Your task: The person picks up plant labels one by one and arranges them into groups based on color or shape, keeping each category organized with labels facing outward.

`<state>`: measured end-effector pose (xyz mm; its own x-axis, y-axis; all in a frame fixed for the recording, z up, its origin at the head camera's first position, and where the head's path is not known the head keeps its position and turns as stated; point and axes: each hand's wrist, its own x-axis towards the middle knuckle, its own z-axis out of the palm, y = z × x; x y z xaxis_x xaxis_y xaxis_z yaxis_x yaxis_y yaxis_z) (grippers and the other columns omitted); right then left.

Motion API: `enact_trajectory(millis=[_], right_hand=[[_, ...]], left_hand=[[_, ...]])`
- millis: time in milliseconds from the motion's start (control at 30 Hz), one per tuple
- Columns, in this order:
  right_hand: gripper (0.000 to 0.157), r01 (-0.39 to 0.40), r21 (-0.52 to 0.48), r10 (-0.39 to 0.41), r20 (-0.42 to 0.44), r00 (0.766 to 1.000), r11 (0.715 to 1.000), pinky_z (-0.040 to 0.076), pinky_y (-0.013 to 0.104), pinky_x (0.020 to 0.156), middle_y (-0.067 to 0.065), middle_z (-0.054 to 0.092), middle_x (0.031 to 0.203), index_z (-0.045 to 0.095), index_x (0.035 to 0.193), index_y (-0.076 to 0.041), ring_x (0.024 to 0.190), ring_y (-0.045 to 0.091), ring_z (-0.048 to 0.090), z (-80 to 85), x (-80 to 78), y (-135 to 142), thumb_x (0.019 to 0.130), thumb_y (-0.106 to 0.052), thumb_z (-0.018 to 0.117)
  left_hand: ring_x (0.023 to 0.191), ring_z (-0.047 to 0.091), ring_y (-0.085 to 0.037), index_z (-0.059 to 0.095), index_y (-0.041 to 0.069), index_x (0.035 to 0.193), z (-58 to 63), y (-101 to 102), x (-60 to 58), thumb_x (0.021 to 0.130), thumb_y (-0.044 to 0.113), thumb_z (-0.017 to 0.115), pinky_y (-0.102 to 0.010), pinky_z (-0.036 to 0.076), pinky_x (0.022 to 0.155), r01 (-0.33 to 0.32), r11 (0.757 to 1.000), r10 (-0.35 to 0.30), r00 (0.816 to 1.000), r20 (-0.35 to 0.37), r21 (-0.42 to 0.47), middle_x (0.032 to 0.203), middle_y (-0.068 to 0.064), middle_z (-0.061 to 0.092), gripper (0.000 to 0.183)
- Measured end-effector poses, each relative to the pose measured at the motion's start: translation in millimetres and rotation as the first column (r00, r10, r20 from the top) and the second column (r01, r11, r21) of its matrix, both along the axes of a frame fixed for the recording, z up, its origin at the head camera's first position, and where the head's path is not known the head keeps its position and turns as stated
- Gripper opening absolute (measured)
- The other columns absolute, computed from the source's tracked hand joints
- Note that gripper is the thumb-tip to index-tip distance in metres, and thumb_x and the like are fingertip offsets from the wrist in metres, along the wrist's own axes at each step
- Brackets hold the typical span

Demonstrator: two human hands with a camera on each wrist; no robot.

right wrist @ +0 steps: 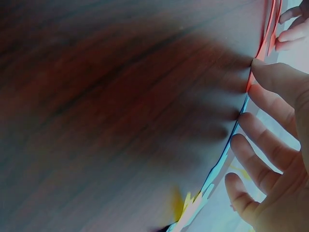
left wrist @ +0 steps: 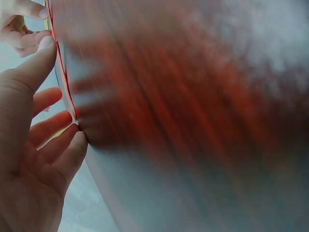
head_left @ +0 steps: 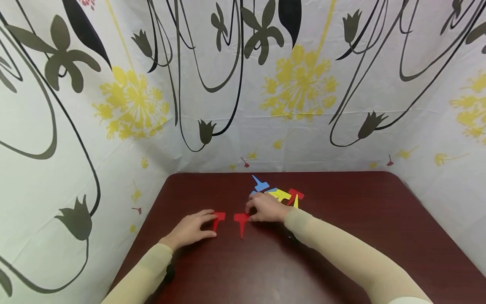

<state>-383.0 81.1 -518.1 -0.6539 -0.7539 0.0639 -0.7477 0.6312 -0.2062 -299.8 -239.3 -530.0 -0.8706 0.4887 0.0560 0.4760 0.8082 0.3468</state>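
Two red T-shaped plant labels lie side by side on the table. My left hand rests at the left red plant label, fingers loosely spread, with fingertips near its head and thumb beside its pointed stem. In the left wrist view the left thumb is extended toward the red strip. My right hand has thumb and forefinger at the right corner of the other red plant label, pinching it. The right wrist view shows the other right-hand fingers spread low along the tabletop.
Beyond my right hand lie more T-shaped labels: a blue one, a yellow one and a red one, some overlapping. The dark brown table ends at a flower-patterned cloth behind and on both sides.
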Motion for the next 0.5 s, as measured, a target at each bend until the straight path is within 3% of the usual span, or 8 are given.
enact_trajectory(millis=[500], right_hand=[[0.021, 0.01, -0.054, -0.009, 0.021, 1.0, 0.999, 0.048, 0.027, 0.071, -0.014, 0.056, 0.096, 0.077, 0.101, -0.031, 0.086, 0.007, 0.053, -2.0, -3.8, -12.4, 0.084, -0.044, 0.08]], left_hand=[[0.133, 0.051, -0.023, 0.061, 0.02, 0.141, -1.9, 1.5, -1.8, 0.088, 0.052, 0.074, -0.047, 0.046, 0.104, 0.007, 1.0, -0.008, 1.0, -0.014, -0.016, 0.148, 0.0, 0.051, 0.064]])
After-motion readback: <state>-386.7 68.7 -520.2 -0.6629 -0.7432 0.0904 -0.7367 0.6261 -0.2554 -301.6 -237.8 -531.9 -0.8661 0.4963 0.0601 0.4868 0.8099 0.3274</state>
